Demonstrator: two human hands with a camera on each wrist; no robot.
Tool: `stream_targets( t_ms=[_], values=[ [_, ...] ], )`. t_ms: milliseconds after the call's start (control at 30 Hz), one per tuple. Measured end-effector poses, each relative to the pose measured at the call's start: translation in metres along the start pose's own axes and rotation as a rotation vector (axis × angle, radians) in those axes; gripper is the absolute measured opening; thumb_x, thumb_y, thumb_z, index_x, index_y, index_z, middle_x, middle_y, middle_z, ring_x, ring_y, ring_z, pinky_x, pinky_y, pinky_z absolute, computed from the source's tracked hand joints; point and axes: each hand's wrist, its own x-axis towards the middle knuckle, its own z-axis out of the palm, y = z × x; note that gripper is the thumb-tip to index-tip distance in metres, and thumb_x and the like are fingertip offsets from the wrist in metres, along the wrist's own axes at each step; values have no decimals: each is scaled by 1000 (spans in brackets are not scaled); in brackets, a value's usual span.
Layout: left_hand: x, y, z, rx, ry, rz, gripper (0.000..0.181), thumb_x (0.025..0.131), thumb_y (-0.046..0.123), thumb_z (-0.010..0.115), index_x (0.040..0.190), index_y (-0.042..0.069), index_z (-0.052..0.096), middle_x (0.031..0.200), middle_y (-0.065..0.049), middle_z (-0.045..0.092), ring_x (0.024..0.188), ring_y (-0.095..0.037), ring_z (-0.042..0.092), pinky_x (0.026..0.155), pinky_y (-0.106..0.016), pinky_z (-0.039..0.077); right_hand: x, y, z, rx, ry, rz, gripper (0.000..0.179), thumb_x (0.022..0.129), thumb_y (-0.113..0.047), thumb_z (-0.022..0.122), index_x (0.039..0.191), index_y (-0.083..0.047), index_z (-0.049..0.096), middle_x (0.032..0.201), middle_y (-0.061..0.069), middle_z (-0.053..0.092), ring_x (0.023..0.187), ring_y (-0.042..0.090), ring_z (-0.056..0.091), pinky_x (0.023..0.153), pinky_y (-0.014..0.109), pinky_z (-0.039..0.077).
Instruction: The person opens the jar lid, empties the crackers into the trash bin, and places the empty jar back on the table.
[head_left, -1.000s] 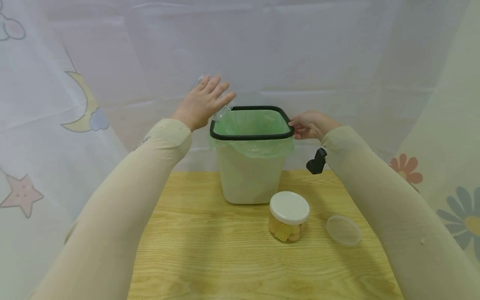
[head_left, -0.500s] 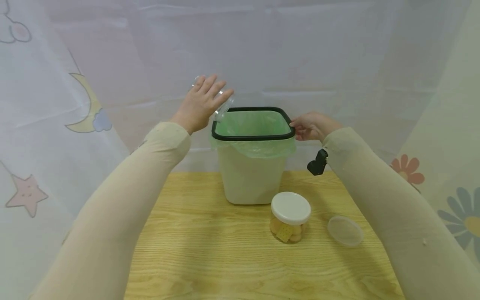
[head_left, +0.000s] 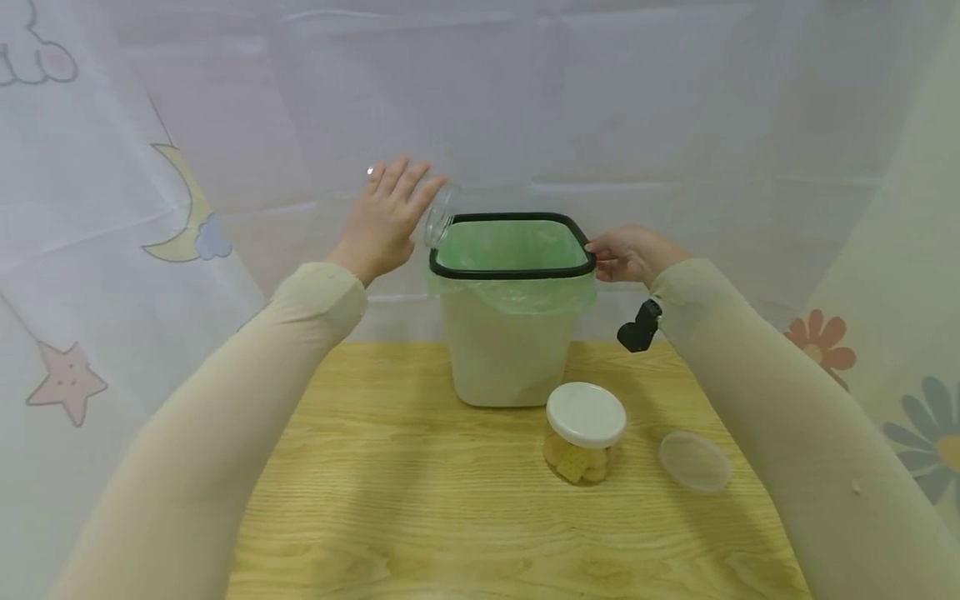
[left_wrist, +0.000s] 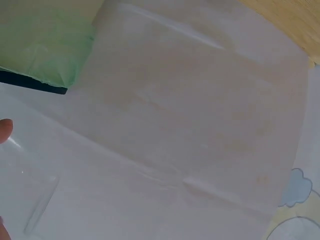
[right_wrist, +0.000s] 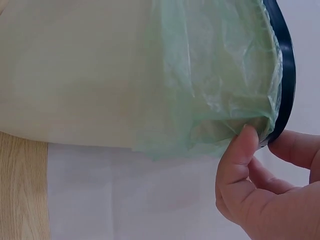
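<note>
My left hand (head_left: 381, 215) grips a clear plastic container (head_left: 442, 217), held tilted at the left rim of a bin (head_left: 506, 350). Most of the container is hidden behind that hand in the head view. In the left wrist view the see-through plastic (left_wrist: 32, 187) shows between two fingertips at the left edge. The bin is off-white with a black rim (head_left: 513, 274), and a pale green bag (head_left: 536, 296) lines it and hangs over its outside. At its right side my right hand (head_left: 632, 254) pinches the rim and bag edge between thumb and fingers.
On the wooden table (head_left: 420, 500), a clear jar of biscuits (head_left: 573, 462) with a white lid stands in front of the bin. A translucent round lid (head_left: 695, 461) lies to its right. A pale printed cloth (head_left: 675, 100) hangs behind and at both sides.
My left hand has drawn a little to the left, away from the bin's opening, and turned the container more upright. The right hand keeps its hold on the rim.
</note>
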Motion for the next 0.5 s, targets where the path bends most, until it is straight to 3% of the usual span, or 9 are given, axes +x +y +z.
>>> stream_targets(
  t_ms=[233, 500],
  values=[
    [-9, 1, 3, -68, 28, -85, 82, 75, -4, 68, 147, 1, 29, 148, -25, 32, 139, -44, 24, 116, -52, 13, 1, 2, -2, 29, 12, 0, 44, 100, -9, 49, 143, -6, 38, 94, 4, 47, 64, 11, 50, 58, 22, 47],
    [-24, 9, 12, -108, 147, -88, 93, 69, 11, 86, 143, -8, 32, 140, -28, 40, 131, -46, 35, 112, -54, 24, -2, 9, -11, 96, -53, -46, 13, 102, -13, 44, 114, -8, 48, 84, 0, 55, 70, 10, 52, 60, 21, 47]
  ],
)
